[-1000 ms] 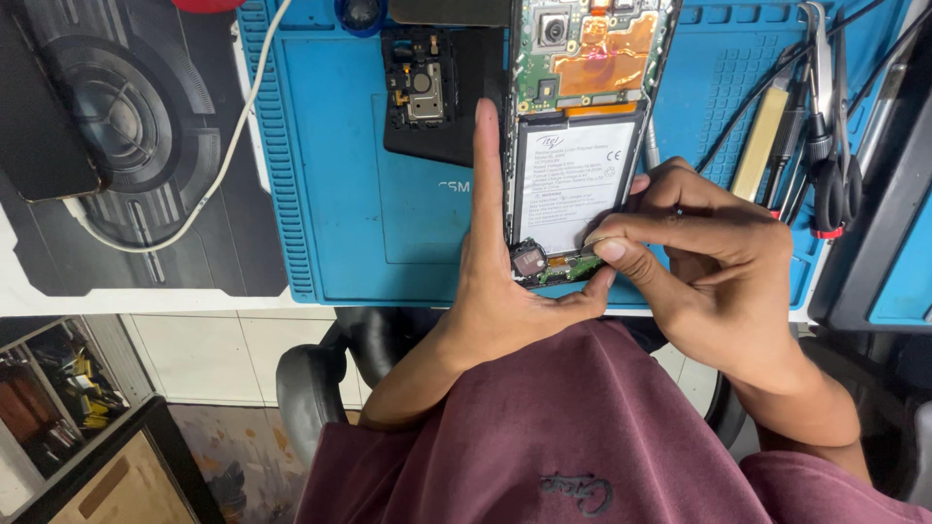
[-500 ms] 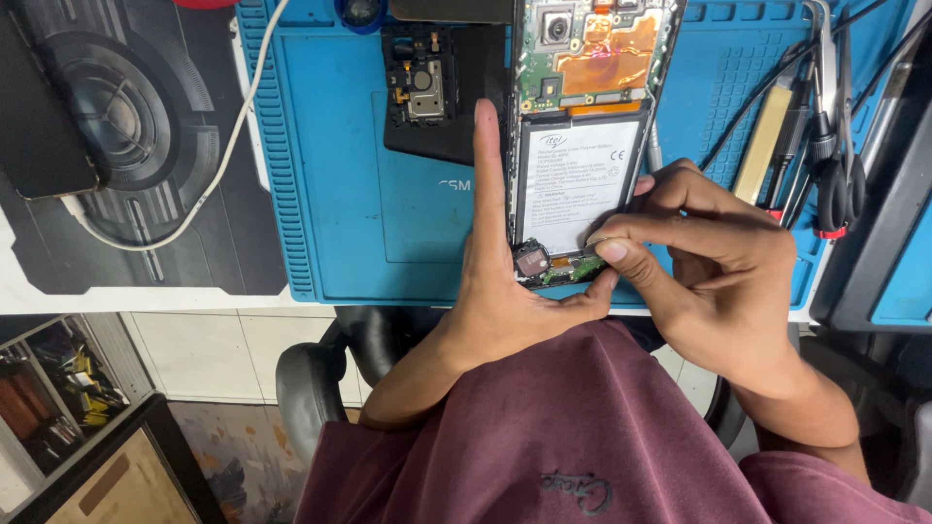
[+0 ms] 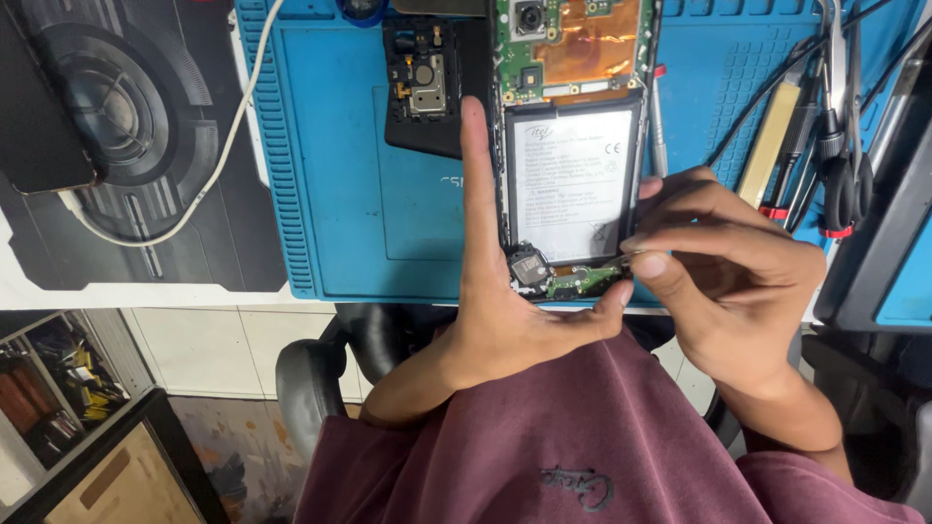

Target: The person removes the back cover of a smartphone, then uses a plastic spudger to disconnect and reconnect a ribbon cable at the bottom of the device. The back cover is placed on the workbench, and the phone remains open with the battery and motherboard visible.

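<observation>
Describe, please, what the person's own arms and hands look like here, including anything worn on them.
Both hands, the left hand and the right hand, are bare: no gloves, rings, watch or wrist strap visible. The forearms are uncovered too. A maroon short-sleeved shirt with a small dark embroidered mark covers the upper arms and chest.

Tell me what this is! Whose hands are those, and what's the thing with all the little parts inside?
The picture comes from a camera worn on a person's head, looking down at their own two hands. On a blue work mat lies an opened phone: you can see its white battery and green circuit boards. The left hand lies flat along the phone's side, steadying it. The right hand pinches at the phone's bottom end; whether it holds anything is too small to tell. A black removed cover piece lies beside the phone, and tools wait on the right.
</observation>
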Tool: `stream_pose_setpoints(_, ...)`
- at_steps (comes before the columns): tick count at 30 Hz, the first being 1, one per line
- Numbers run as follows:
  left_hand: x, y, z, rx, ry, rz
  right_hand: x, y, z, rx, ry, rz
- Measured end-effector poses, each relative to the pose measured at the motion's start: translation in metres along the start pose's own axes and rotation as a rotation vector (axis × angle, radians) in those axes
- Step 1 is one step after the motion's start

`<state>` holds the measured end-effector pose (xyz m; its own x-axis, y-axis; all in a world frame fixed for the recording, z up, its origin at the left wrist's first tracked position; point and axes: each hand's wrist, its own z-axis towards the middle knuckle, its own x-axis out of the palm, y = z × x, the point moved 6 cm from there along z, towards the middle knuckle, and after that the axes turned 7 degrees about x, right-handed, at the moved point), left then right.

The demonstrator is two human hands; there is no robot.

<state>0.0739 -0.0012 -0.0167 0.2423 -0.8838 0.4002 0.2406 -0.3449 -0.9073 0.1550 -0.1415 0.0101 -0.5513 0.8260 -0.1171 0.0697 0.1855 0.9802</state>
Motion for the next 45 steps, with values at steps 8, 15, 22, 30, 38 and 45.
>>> stream_pose_setpoints(8, 0.005, -0.008, 0.001, 0.025, 0.017, 0.023, -0.010, -0.005, -0.010, -0.001, -0.033, 0.237)
stream_pose_setpoints(15, 0.008, -0.010, 0.000, 0.009, 0.012, -0.022, -0.017, -0.009, -0.014, 0.024, -0.117, 0.272)
stream_pose_setpoints(22, 0.010, -0.017, -0.002, 0.074, 0.020, 0.182, -0.011, 0.019, -0.025, -0.172, -0.092, -0.214)
stream_pose_setpoints(30, 0.013, -0.025, -0.003, 0.073, -0.039, 0.336, 0.004, 0.033, -0.014, -0.265, -0.030, -0.369)
stream_pose_setpoints(38, 0.016, -0.027, -0.004, 0.130, -0.055, 0.412, 0.006, 0.034, -0.011, -0.253, -0.022, -0.390)
stream_pose_setpoints(45, 0.017, -0.027, -0.005, 0.143, -0.072, 0.428, 0.008, 0.034, -0.013, -0.223, -0.024, -0.397)
